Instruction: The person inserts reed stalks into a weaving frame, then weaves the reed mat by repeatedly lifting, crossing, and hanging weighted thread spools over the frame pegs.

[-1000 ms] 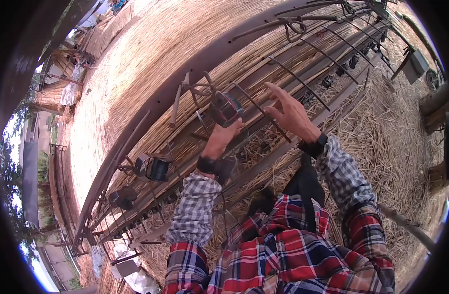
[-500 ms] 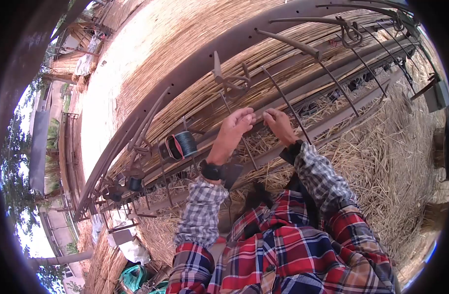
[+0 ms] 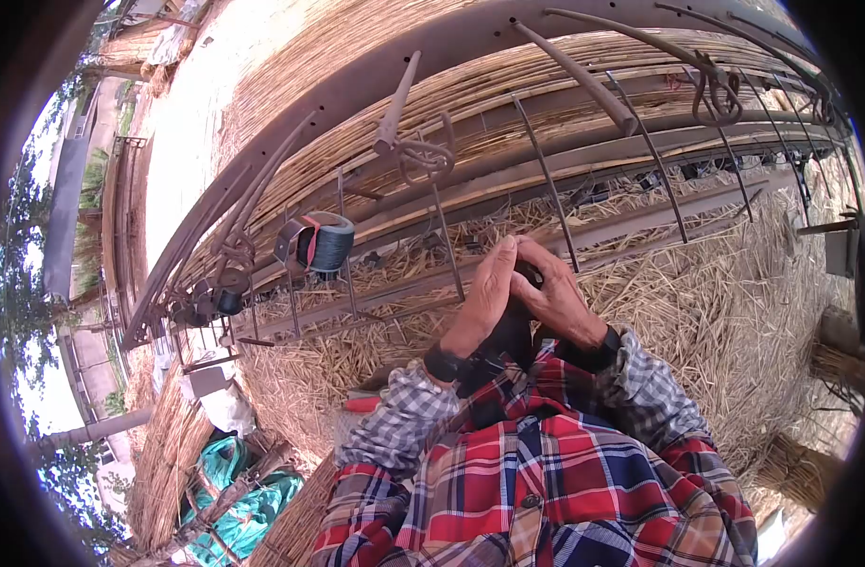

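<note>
My left hand (image 3: 490, 291) and my right hand (image 3: 557, 300) meet at the fingertips in front of my chest, just below the lower rail of a metal frame. The fingers of both are closed and pressed together; whatever they hold, if anything, is hidden. A spool of dark blue-green thread (image 3: 331, 249) with a red band sits on the frame, up and left of my hands. Nearby, a bent wire hook (image 3: 426, 161) hangs beside a metal peg (image 3: 397, 106). Thin upright rods (image 3: 446, 241) stand between the hands and a mat of reeds (image 3: 357, 156).
The curved metal beam (image 3: 352, 90) carries several pegs and hooks. Loose straw (image 3: 716, 283) covers the ground to the right. At lower left lie reed bundles (image 3: 163, 454) and green plastic sheeting (image 3: 239, 510). A metal box (image 3: 840, 250) is mounted at the far right.
Both hands have drawn back from the frame toward my chest and come together at the fingers. The view has shifted, showing more of the ground at lower left.
</note>
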`<state>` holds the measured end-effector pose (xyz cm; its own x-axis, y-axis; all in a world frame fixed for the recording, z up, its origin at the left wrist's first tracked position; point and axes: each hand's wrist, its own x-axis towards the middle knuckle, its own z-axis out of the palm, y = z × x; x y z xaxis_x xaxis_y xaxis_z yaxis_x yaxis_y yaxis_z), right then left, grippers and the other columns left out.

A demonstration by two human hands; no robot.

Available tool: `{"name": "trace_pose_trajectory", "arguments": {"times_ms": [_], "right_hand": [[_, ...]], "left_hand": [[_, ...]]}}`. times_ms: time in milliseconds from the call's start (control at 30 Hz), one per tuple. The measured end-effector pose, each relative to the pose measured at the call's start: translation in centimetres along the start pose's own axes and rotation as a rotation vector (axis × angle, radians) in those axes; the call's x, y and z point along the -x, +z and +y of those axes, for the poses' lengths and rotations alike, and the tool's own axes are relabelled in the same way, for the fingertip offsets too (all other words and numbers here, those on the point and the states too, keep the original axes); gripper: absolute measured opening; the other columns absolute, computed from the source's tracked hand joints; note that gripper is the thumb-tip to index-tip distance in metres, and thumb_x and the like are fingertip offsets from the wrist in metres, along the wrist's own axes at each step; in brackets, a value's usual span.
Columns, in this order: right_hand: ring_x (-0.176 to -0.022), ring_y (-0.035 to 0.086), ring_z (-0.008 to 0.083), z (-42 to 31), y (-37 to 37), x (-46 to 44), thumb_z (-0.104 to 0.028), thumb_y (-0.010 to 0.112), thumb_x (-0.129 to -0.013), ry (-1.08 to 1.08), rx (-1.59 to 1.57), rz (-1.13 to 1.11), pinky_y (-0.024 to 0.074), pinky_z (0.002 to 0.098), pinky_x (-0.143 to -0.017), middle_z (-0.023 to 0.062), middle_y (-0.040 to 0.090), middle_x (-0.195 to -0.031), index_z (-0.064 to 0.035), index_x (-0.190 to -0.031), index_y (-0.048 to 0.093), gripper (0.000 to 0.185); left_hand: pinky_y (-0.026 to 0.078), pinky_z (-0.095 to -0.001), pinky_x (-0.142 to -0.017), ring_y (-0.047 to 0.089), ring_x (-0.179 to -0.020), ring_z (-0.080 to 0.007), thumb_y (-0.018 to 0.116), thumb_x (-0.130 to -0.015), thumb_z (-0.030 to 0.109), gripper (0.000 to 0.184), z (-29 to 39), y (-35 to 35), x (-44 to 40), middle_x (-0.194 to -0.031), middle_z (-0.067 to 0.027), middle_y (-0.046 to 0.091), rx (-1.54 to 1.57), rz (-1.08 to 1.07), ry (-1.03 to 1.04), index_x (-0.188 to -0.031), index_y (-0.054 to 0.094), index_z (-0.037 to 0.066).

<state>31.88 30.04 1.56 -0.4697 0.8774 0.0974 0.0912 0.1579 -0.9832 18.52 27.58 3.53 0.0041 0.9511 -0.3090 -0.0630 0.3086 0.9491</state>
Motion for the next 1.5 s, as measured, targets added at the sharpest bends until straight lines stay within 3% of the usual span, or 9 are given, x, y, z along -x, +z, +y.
{"name": "trace_pose_trajectory", "arguments": {"times_ms": [200,433,900,1100,1167,1233,1300,1367,1500], "right_hand": [[-0.114,0.055,0.0404,-0.3,-1.2,1.9,-0.031,0.057,-0.091,0.096,0.285,-0.149,0.0406,0.0535,-0.098,0.0188,0.056,-0.128,-0.0048,-0.123,0.054,0.041],[-0.11,0.055,0.0421,-1.4,-0.1,2.9,-0.022,0.055,-0.096,0.134,0.243,-0.009,0.0458,0.0425,-0.092,0.024,0.057,-0.121,0.0,-0.124,0.051,0.036],[-0.107,0.05,0.0404,-5.1,0.4,2.6,-0.023,0.05,-0.098,0.232,0.481,-0.055,0.0418,0.0462,-0.09,0.0231,0.055,-0.111,-0.0017,-0.127,0.046,0.036],[-0.099,0.061,0.0206,-1.9,-0.7,1.4,-0.035,0.061,-0.095,0.311,-0.02,-0.066,0.0476,0.0326,-0.087,0.0132,0.063,-0.11,0.0012,-0.121,0.053,0.045],[-0.1,0.059,0.0171,-3.1,-0.9,1.0,-0.034,0.061,-0.095,0.328,-0.169,-0.107,0.0469,0.031,-0.088,0.0102,0.063,-0.109,0.0013,-0.121,0.055,0.044],[-0.098,0.058,0.0155,-3.3,-0.5,1.5,-0.035,0.058,-0.097,0.396,-0.321,-0.01,0.0462,0.0286,-0.087,0.0082,0.064,-0.105,0.0012,-0.119,0.058,0.043],[-0.097,0.058,0.0143,-3.8,-1.2,2.1,-0.036,0.052,-0.099,0.075,-0.071,-0.109,0.0456,0.0273,-0.087,0.0071,0.063,-0.103,0.001,-0.116,0.061,0.042],[-0.095,0.058,0.0119,-4.1,-1.0,1.5,-0.037,0.048,-0.1,0.348,-0.216,-0.11,0.0457,0.026,-0.085,0.0052,0.064,-0.099,0.0002,-0.111,0.064,0.041],[-0.087,0.059,0.009,-4.6,-0.4,2.0,-0.038,0.048,-0.1,0.505,-0.52,-0.116,0.0469,0.0251,-0.08,0.002,0.064,-0.092,-0.0016,-0.105,0.065,0.04]], "left_hand": [[0.04,-0.0289,-0.1,0.053,-0.112,-0.0158,0.035,-0.106,0.03,0.041,-3.2,-0.3,0.3,-0.117,-0.0087,0.059,-0.003,-0.034,0.014,-0.12,0.055,-0.002],[0.041,-0.0281,-0.097,0.054,-0.108,-0.0139,0.038,-0.104,0.026,0.036,-4.4,-1.5,-0.5,-0.113,-0.007,0.06,0.128,-0.198,-0.061,-0.116,0.057,-0.002],[0.047,-0.0303,-0.094,0.055,-0.112,-0.0161,0.032,-0.106,0.037,0.046,-2.6,-2.0,-1.5,-0.121,-0.0093,0.056,0.319,-0.456,-0.176,-0.133,0.047,0.003],[0.048,-0.0339,-0.094,0.056,-0.112,-0.0203,0.033,-0.105,0.039,0.048,-2.1,-1.9,-2.0,-0.122,-0.012,0.056,0.482,-0.455,-0.284,-0.135,0.047,0.004],[0.048,-0.0331,-0.09,0.058,-0.109,-0.0209,0.033,-0.105,0.04,0.05,0.3,-2.3,-1.6,-0.116,-0.0099,0.06,0.025,-0.363,0.033,-0.127,0.054,0.0],[0.049,-0.034,-0.086,0.061,-0.102,-0.0231,0.035,-0.105,0.041,0.051,1.1,-3.1,-2.8,-0.108,-0.011,0.063,-0.197,-0.427,0.003,-0.121,0.057,-0.002],[0.049,-0.037,-0.078,0.065,-0.09,-0.029,0.04,-0.103,0.042,0.051,3.1,-3.7,-4.6,-0.092,-0.0148,0.067,-0.672,-0.406,-0.046,-0.111,0.062,-0.004],[0.049,-0.0426,-0.073,0.066,-0.084,-0.0376,0.048,-0.099,0.041,0.046,6.4,-4.0,-5.4,-0.085,-0.0229,0.066,-0.945,-0.193,0.055,-0.104,0.065,-0.002],[0.038,-0.0438,-0.106,0.046,-0.125,-0.0416,0.056,-0.088,0.012,0.045,2.7,-7.3,-12.3,-0.139,-0.0259,0.044,-0.962,-0.268,0.589,-0.133,0.052,0.007]]}}
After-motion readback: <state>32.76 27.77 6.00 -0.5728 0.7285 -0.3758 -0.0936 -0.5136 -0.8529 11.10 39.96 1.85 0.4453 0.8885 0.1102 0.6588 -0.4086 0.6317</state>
